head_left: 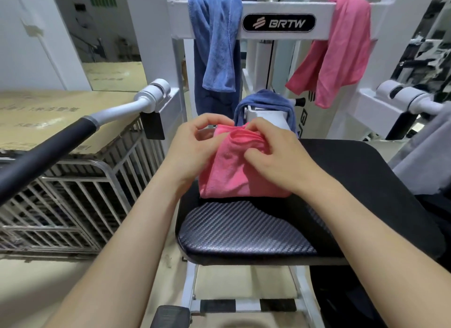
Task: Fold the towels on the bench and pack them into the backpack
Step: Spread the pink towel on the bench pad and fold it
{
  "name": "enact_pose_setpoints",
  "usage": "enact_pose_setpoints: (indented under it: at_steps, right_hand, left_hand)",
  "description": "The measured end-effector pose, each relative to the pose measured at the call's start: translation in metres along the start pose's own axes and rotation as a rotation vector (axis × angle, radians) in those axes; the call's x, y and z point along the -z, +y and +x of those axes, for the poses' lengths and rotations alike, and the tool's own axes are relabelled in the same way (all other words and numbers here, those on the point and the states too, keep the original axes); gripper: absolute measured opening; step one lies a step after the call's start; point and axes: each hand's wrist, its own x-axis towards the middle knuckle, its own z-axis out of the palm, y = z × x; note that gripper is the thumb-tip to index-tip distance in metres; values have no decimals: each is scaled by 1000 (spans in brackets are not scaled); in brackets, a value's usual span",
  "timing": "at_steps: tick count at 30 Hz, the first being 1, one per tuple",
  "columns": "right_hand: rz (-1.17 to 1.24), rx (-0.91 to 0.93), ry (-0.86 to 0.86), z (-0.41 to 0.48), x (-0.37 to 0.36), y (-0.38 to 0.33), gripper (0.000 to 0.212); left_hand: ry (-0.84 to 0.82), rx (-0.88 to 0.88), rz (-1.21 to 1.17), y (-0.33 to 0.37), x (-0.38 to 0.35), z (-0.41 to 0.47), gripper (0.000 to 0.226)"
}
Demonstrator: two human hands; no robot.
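At frame centre, left hand (192, 144) and right hand (275, 152) both pinch the bunched top edge of a pink cloth towel (229, 174) lying on the black padded bench (246, 232).

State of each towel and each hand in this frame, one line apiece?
Near pink towel: partly folded, lying on the seat, bunched at top.
Left hand: pinches its top edge.
Right hand: grips its bunched top.
Hanging blue towel: unfolded, draped over the crossbar.
Hanging pink towel: unfolded, draped likewise.
Low blue towel: draped behind the seat.
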Motion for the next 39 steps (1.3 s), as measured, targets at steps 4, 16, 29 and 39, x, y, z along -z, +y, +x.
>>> enact_pose_setpoints:
  at_steps: [4, 16, 29, 39]
  right_hand:
    - [22, 43, -8, 3, -4, 3, 27]
    - [-97, 220, -16, 22, -5, 4, 24]
    - [404, 69, 105, 28, 17, -8, 8]
    - [305, -371, -103, 28, -33, 5, 36]
  left_hand:
    - [24, -17, -9, 4, 1, -4, 16]
    - [-72, -82, -2, 6, 7, -5, 33]
    - [-28, -12, -11, -23, 40, -24, 30]
    - [257, 88, 342, -20, 47, 22, 23]
